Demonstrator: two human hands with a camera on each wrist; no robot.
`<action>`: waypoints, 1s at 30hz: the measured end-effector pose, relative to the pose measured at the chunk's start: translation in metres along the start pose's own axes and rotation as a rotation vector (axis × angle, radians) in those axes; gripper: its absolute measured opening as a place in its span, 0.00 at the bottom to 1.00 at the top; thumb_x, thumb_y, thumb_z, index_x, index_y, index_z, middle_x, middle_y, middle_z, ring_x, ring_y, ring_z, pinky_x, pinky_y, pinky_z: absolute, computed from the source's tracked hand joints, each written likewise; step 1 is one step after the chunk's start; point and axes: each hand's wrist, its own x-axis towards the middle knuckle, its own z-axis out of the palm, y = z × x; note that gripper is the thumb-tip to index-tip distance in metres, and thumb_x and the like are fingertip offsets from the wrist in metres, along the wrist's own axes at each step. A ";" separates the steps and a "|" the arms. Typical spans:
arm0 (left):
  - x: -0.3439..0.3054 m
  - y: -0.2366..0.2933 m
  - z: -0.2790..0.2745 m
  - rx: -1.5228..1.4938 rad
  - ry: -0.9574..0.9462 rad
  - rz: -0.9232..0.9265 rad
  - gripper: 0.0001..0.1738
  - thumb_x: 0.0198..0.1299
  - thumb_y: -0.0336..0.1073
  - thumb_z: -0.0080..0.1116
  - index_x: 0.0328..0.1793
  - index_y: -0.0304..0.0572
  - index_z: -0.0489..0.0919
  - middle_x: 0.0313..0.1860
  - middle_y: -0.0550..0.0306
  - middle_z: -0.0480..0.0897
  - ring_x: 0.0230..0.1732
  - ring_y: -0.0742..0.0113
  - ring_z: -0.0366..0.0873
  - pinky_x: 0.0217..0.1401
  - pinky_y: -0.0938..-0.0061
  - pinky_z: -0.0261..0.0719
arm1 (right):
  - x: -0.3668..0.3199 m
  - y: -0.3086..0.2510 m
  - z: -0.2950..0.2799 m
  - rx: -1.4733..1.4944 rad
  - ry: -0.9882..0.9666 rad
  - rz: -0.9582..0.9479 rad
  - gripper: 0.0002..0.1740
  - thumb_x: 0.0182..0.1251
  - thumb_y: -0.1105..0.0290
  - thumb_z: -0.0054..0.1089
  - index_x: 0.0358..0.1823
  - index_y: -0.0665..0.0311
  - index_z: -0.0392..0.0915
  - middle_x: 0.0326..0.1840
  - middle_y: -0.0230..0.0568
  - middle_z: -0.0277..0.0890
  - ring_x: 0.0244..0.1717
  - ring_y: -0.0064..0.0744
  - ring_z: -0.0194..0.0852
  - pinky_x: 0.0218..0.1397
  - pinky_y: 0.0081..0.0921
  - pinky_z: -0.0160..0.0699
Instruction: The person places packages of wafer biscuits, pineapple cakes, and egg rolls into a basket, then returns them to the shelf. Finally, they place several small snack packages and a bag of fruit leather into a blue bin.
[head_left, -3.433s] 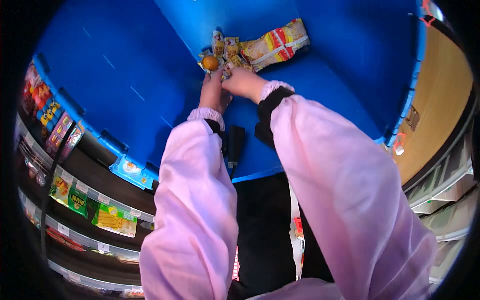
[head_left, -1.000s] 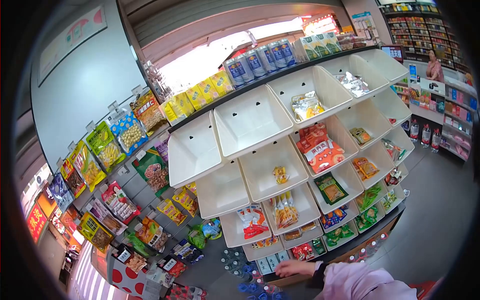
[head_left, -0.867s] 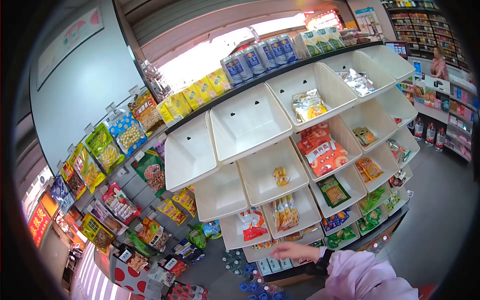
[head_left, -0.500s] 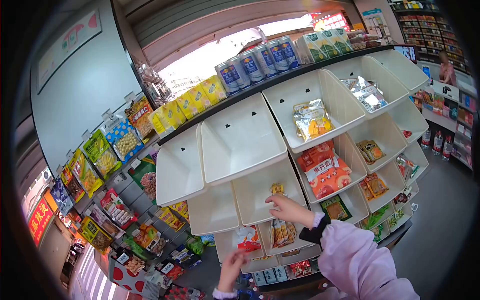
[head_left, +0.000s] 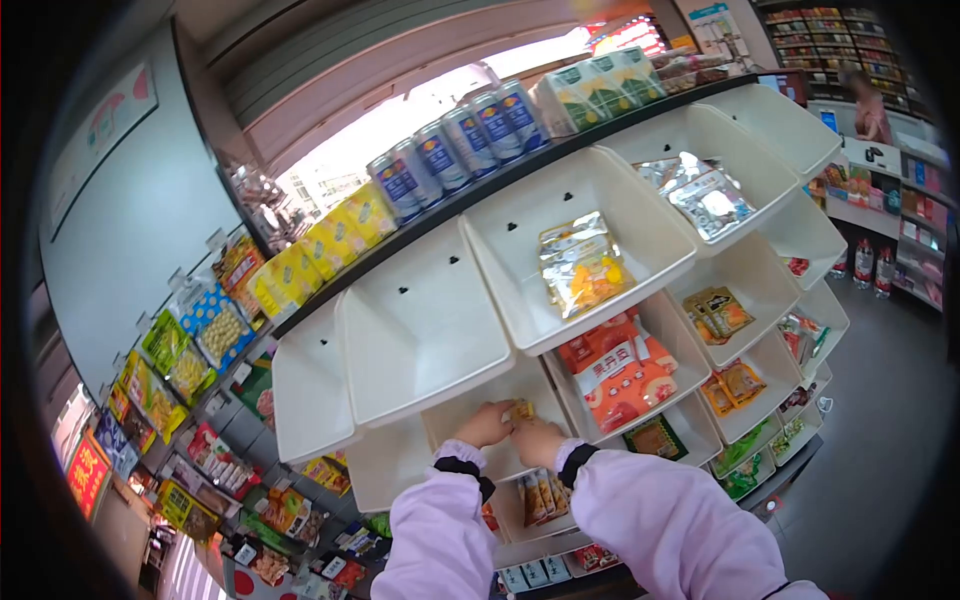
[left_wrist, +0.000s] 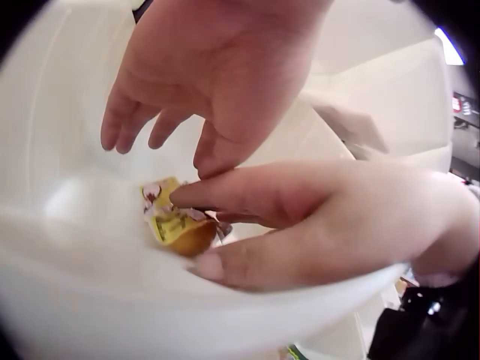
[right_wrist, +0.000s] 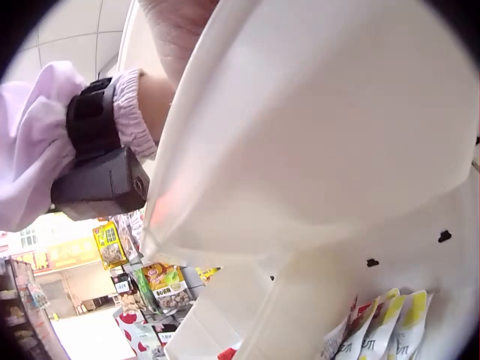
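In the head view, both hands are together in a white shelf bin [head_left: 470,407], over a small yellow packet [head_left: 523,409]. Up close in the left wrist view, the yellow packet [left_wrist: 169,214] with a rounded, orange-brown bulge lies at the bin's floor. My right hand [left_wrist: 315,217] pinches it between thumb and forefinger. Just above, my left hand [left_wrist: 217,75] hangs with its fingers loosely spread, holding nothing. In the right wrist view, the bin's white wall [right_wrist: 300,135] hides most of my right hand [right_wrist: 176,37].
A bin of silvery-orange snack bags [head_left: 585,270] sits up and to the right. Red bags [head_left: 615,370] fill the neighbouring bin. Cans [head_left: 440,155] and yellow cartons [head_left: 325,245] line the top ledge. Hanging snack packs [head_left: 215,330] are at the left. A person [head_left: 868,110] stands behind a counter.
The view went from a blue crate, with both hands at its packets, to the shelf. The right hand rose from the low bins, the left hand came in, and both reached the yellow packet.
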 end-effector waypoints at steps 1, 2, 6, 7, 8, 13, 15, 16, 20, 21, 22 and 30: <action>0.008 -0.001 -0.001 -0.020 -0.093 0.027 0.30 0.47 0.33 0.52 0.61 0.40 0.66 0.56 0.41 0.71 0.60 0.50 0.65 0.62 0.66 0.61 | 0.011 0.009 0.019 -0.025 0.048 -0.047 0.16 0.52 0.71 0.48 0.44 0.64 0.73 0.53 0.45 0.67 0.53 0.47 0.68 0.48 0.40 0.72; 0.015 -0.004 0.000 -0.041 -0.187 0.051 0.31 0.47 0.33 0.51 0.62 0.40 0.65 0.58 0.41 0.69 0.62 0.49 0.63 0.64 0.66 0.60 | 0.005 0.009 0.013 -0.040 0.094 -0.046 0.15 0.53 0.71 0.48 0.43 0.64 0.74 0.53 0.45 0.67 0.52 0.46 0.69 0.47 0.40 0.72; 0.033 -0.003 -0.001 0.001 -0.155 0.041 0.29 0.55 0.41 0.49 0.63 0.41 0.63 0.55 0.38 0.70 0.57 0.44 0.67 0.59 0.64 0.65 | -0.005 0.003 0.005 -0.098 0.244 -0.028 0.12 0.55 0.69 0.47 0.39 0.65 0.75 0.48 0.47 0.68 0.46 0.47 0.71 0.42 0.41 0.73; 0.038 -0.005 0.004 -0.039 -0.135 0.020 0.29 0.55 0.41 0.49 0.63 0.40 0.63 0.56 0.38 0.70 0.56 0.43 0.68 0.58 0.64 0.66 | -0.002 0.004 0.006 -0.092 0.257 -0.006 0.12 0.55 0.69 0.47 0.38 0.65 0.75 0.47 0.47 0.68 0.46 0.47 0.71 0.41 0.41 0.74; 0.044 -0.007 0.008 -0.055 -0.154 0.002 0.29 0.54 0.40 0.49 0.64 0.41 0.63 0.55 0.38 0.70 0.56 0.44 0.68 0.57 0.64 0.66 | 0.001 0.005 0.009 -0.087 0.271 0.013 0.12 0.55 0.69 0.47 0.38 0.66 0.74 0.46 0.47 0.68 0.46 0.47 0.70 0.41 0.41 0.74; 0.068 -0.017 0.023 -0.087 -0.201 -0.023 0.31 0.49 0.35 0.53 0.63 0.42 0.64 0.53 0.40 0.73 0.54 0.47 0.71 0.55 0.66 0.68 | 0.004 0.008 0.016 -0.149 0.313 0.077 0.14 0.54 0.70 0.49 0.43 0.67 0.71 0.46 0.46 0.68 0.44 0.47 0.71 0.41 0.42 0.74; 0.074 -0.026 0.029 -0.116 -0.215 0.007 0.30 0.47 0.33 0.55 0.61 0.42 0.66 0.51 0.41 0.74 0.53 0.48 0.72 0.54 0.67 0.69 | 0.003 0.005 0.015 -0.151 0.293 0.088 0.15 0.54 0.70 0.49 0.44 0.67 0.70 0.47 0.46 0.68 0.44 0.48 0.71 0.43 0.42 0.74; 0.073 -0.027 0.028 -0.131 -0.222 0.020 0.30 0.46 0.32 0.55 0.61 0.42 0.68 0.50 0.41 0.75 0.52 0.48 0.72 0.54 0.67 0.69 | 0.004 0.005 0.014 -0.130 0.273 0.085 0.16 0.54 0.70 0.49 0.45 0.66 0.70 0.47 0.46 0.68 0.44 0.48 0.71 0.43 0.42 0.73; 0.062 -0.015 0.012 -0.134 -0.243 -0.101 0.27 0.44 0.32 0.57 0.56 0.40 0.71 0.48 0.43 0.76 0.50 0.51 0.74 0.51 0.69 0.71 | 0.004 0.005 0.006 -0.115 0.212 0.055 0.18 0.55 0.68 0.49 0.48 0.62 0.69 0.49 0.51 0.68 0.46 0.52 0.70 0.47 0.41 0.71; 0.052 -0.003 0.002 -0.146 -0.244 -0.154 0.27 0.43 0.33 0.58 0.54 0.38 0.72 0.46 0.43 0.77 0.48 0.52 0.75 0.49 0.69 0.72 | 0.002 0.004 0.005 -0.127 0.203 0.043 0.18 0.56 0.67 0.49 0.49 0.61 0.70 0.50 0.53 0.67 0.47 0.54 0.69 0.49 0.40 0.70; 0.044 0.003 -0.003 -0.158 -0.244 -0.207 0.26 0.42 0.34 0.60 0.52 0.37 0.72 0.44 0.43 0.78 0.45 0.53 0.76 0.47 0.70 0.73 | 0.003 0.005 0.008 -0.106 0.198 0.037 0.18 0.56 0.66 0.49 0.49 0.60 0.70 0.50 0.53 0.67 0.47 0.54 0.69 0.49 0.40 0.70; 0.018 -0.024 -0.001 -0.020 -0.343 -0.340 0.28 0.36 0.40 0.68 0.44 0.33 0.72 0.29 0.51 0.79 0.31 0.62 0.77 0.32 0.72 0.76 | 0.007 0.002 0.015 -0.199 0.230 0.143 0.15 0.57 0.66 0.46 0.47 0.56 0.70 0.47 0.45 0.67 0.45 0.46 0.71 0.46 0.37 0.70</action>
